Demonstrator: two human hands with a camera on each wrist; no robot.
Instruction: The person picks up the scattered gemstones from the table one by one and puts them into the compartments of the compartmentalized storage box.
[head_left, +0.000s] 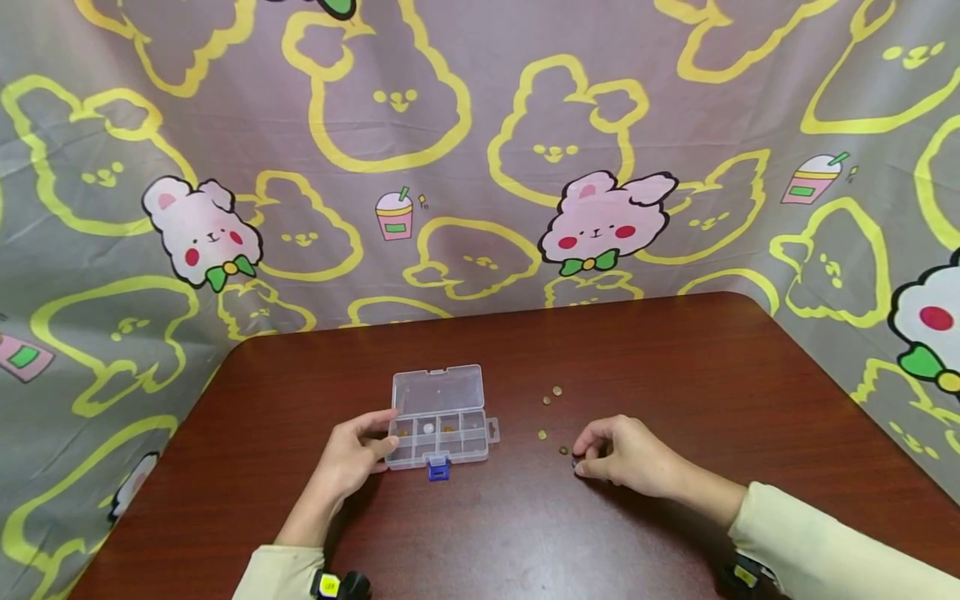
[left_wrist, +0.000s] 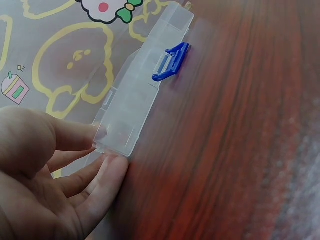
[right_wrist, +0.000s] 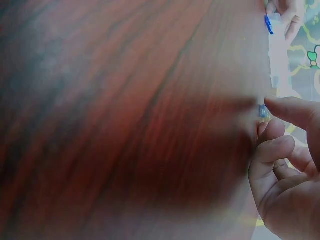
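A clear plastic compartment box lies on the table with its lid folded back and a blue latch at the front. My left hand grips its left end between thumb and fingers, also seen in the left wrist view, where the box slants upward. In the back row of compartments sit a white round piece and an amber-coloured piece. My right hand pinches a small dark bluish piece between thumb and forefinger, low over the table.
Several small round brassy pieces lie between box and right hand: one at the back, a browner one, a yellowish one and a dark one beside the fingertips. Patterned cloth hangs behind the brown table.
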